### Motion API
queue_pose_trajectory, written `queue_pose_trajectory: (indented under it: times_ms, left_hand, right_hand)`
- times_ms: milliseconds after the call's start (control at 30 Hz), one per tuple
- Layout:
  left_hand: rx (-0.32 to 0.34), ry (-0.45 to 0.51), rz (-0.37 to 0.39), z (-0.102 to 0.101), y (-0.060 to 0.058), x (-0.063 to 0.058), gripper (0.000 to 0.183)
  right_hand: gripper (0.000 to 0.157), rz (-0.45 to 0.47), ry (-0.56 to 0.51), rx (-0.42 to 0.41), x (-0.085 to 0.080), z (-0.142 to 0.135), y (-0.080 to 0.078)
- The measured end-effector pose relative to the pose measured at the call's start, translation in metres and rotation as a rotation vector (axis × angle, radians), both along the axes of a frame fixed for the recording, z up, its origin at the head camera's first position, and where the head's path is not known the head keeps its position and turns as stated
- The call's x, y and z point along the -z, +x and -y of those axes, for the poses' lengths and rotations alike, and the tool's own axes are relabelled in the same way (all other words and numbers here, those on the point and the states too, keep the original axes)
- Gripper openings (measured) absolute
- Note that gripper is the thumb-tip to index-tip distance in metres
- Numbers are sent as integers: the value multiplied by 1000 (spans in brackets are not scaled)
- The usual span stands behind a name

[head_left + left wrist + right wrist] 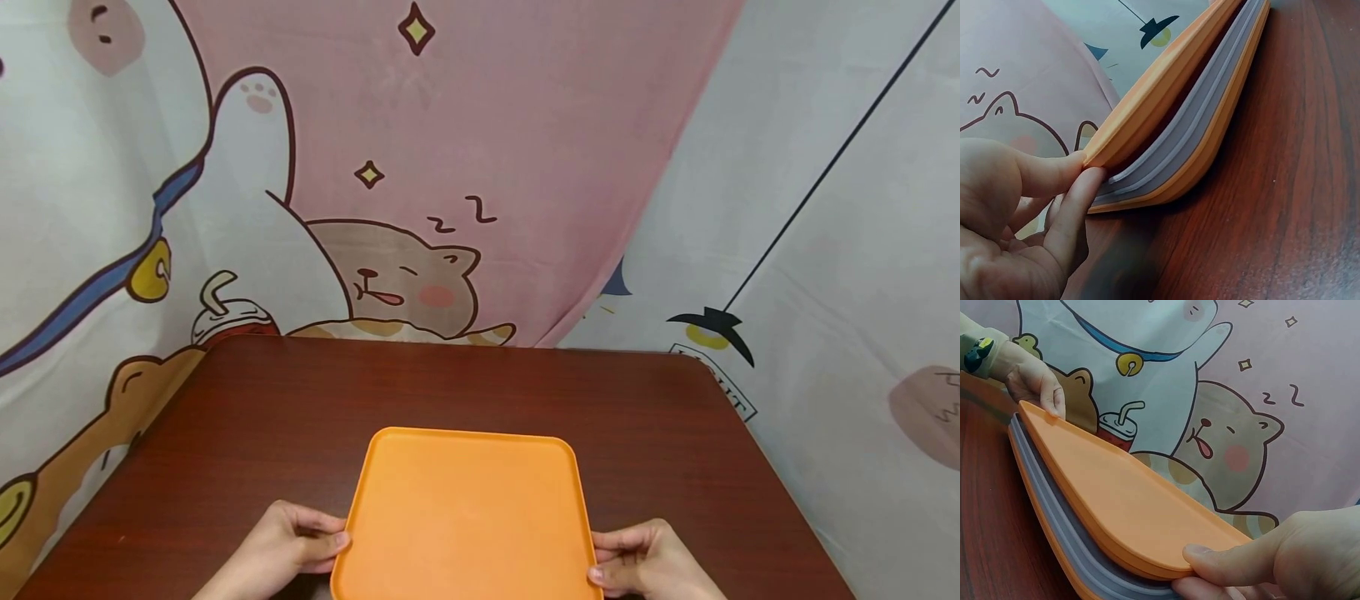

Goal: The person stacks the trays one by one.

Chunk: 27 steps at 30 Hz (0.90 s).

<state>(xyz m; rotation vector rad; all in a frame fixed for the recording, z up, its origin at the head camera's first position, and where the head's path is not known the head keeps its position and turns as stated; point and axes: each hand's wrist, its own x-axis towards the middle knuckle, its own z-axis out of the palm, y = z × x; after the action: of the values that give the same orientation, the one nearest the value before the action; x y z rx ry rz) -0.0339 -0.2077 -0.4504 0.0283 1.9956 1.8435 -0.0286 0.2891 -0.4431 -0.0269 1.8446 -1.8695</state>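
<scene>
An orange rectangular tray (465, 517) lies on top of a stack at the front of the table. Its left edge is pinched between the thumb and fingers of my left hand (281, 550). On the opposite edge, my right hand (648, 562) grips the same tray, thumb on the rim and fingers beneath. In the left wrist view a dark gap separates this tray from the grey trays (1191, 119) below. Another orange tray (1210, 164) forms the bottom of the stack. The head view hides these lower layers under the top tray.
The dark red-brown wooden table (300, 417) extends behind and to both sides of the stack. A cartoon-printed cloth (525, 167) hangs beyond the table's far edge and along its sides. A band with a green and yellow ornament (982, 353) sits on the left wrist.
</scene>
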Motion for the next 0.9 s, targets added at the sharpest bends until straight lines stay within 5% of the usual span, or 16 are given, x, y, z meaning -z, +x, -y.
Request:
queue_pose_trajectory:
  times_ms: [900]
  left_hand:
    - [-20, -5, 17, 1, 2, 1, 32]
  right_hand:
    - [41, 12, 28, 12, 2, 2, -2]
